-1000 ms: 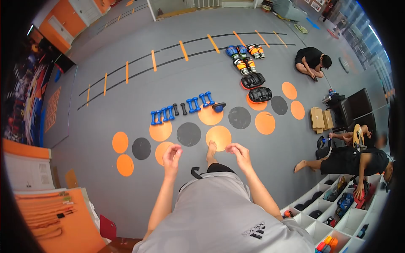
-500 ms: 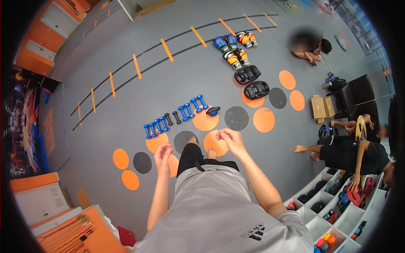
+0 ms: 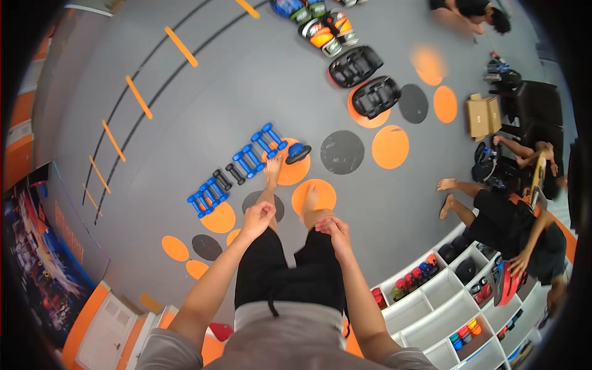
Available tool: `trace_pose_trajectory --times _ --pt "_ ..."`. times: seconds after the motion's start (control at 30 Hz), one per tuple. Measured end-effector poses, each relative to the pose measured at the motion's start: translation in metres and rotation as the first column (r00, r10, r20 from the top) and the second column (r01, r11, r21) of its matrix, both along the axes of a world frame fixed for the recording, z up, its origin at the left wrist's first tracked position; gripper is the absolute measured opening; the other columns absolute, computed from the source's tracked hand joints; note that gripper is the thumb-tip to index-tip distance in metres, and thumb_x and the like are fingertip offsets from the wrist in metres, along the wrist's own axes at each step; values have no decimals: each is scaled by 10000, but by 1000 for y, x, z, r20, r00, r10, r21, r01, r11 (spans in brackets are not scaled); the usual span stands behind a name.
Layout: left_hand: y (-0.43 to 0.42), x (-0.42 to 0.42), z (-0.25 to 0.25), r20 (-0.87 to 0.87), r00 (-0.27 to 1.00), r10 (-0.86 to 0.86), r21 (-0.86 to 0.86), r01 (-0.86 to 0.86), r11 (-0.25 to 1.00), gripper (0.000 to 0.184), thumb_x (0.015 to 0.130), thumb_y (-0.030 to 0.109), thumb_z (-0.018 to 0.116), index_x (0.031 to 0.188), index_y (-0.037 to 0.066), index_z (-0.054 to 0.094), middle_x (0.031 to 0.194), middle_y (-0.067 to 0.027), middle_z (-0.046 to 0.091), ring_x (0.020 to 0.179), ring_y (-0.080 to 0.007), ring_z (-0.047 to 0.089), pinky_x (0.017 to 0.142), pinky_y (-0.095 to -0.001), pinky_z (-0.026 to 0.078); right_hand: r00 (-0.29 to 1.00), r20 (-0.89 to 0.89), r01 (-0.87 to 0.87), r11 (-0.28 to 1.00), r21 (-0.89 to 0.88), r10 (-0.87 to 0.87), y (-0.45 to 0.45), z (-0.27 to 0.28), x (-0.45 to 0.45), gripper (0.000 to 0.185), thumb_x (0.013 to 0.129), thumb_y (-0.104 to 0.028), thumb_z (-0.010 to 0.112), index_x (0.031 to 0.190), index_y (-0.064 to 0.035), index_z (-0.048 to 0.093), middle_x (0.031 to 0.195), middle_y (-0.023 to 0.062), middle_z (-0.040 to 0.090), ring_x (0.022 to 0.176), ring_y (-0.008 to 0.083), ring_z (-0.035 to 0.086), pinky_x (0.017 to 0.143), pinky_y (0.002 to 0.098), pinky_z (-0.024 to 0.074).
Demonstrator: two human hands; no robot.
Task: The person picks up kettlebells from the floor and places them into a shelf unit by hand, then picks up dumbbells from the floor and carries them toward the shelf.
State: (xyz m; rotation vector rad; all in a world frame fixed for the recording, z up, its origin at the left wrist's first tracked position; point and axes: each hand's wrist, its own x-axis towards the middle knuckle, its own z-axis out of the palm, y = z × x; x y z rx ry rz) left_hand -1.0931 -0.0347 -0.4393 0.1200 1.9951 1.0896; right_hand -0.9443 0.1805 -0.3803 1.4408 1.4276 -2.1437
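Observation:
My left hand [image 3: 259, 221] hangs over my left knee, its fingers curled in with nothing visible in them. Above my right thigh, my right hand [image 3: 335, 235] is loosely bent, fingers a little apart, and holds nothing. Nearest to the hands, on the floor ahead, lies a slanting row of blue dumbbells [image 3: 249, 161] with a few black dumbbells [image 3: 234, 174] among them. At the row's right end sits a blue and black kettlebell [image 3: 298, 153] on an orange floor circle. My left foot [image 3: 273, 169] is close beside the row; neither hand touches a weight.
Black strike pads [image 3: 375, 97] and boxing gloves [image 3: 320, 36] lie farther ahead. White shelving [image 3: 410, 306] holding gear stands at right. A person [image 3: 505, 228] there has a hand on a red pad [image 3: 507, 285]. Another person [image 3: 472, 15] sits at the far right.
My view has tilted down and I have come nearer the dumbbells. My left foot has stepped forward to the row. The person at right has lifted the red pad from the shelf area.

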Motion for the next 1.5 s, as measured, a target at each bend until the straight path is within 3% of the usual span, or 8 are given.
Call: trace_pose_trajectory --times 0.2,0.37,0.53,0.77,0.97,1.17,1.27,1.5 --pt "60 -16 -282 185 961 -208 -314 258 914 286 861 239 668 1056 29 672 960 -157 712 935 -317 686 834 -393 522 838 406 511 783 -354 -364 -12 -343 -42 338 1002 -303 466 1143 -32 611 1084 105 670 1051 217 632 935 363 490" --pt "108 -9 -415 -430 708 -560 -508 323 798 609 768 288 739 1275 7 554 1293 -209 592 1053 -337 651 954 -390 480 800 459 551 776 -307 -386 12 -515 -80 453 976 -442 506 1231 -70 549 1172 79 622 1175 234 552 1033 377 398" --pt "141 -15 -488 223 831 -509 -469 549 692 538 710 335 764 1140 52 605 1131 -161 664 1024 -315 651 910 -397 487 819 510 467 822 -326 -264 19 -564 -100 330 873 -357 642 1088 -110 604 1102 8 635 987 169 520 896 354 388" --pt "143 -23 -477 425 769 -477 -388 631 671 501 750 413 698 1108 72 619 1085 -135 678 1095 -296 622 902 -400 479 860 424 462 785 -413 -283 27 -543 -75 243 891 -300 631 1058 -124 644 1057 12 682 917 147 571 856 306 410" --pt "137 -14 -346 260 735 -627 -332 677 656 438 782 445 680 973 52 656 1019 -170 675 1039 -352 613 951 -438 438 782 388 619 681 -390 -488 3 -400 -52 324 930 -266 590 1214 -109 592 1140 6 676 1051 127 606 886 295 427" --pt "109 -61 74 22 613 -790 246 762 599 295 736 387 755 882 133 720 816 -114 676 830 -354 609 803 -444 464 499 432 801 209 -562 -751 -35 42 -5 455 818 -350 713 1227 -175 618 1319 -29 588 1305 182 465 1115 417 326" --pt "80 -48 244 -202 581 -788 466 765 444 356 699 447 818 871 154 714 650 -36 605 621 -245 560 637 -355 427 619 16 438 328 -837 -785 -79 201 49 628 800 -508 649 1294 -126 589 1385 28 532 1321 219 440 1149 456 262" --pt "74 0 387 -368 603 -708 379 793 478 265 758 261 783 768 19 674 535 -87 529 484 -179 501 507 -322 417 320 -200 434 331 -838 -926 -102 298 58 732 817 -449 591 1357 34 483 1406 139 531 1314 273 472 1153 452 299"
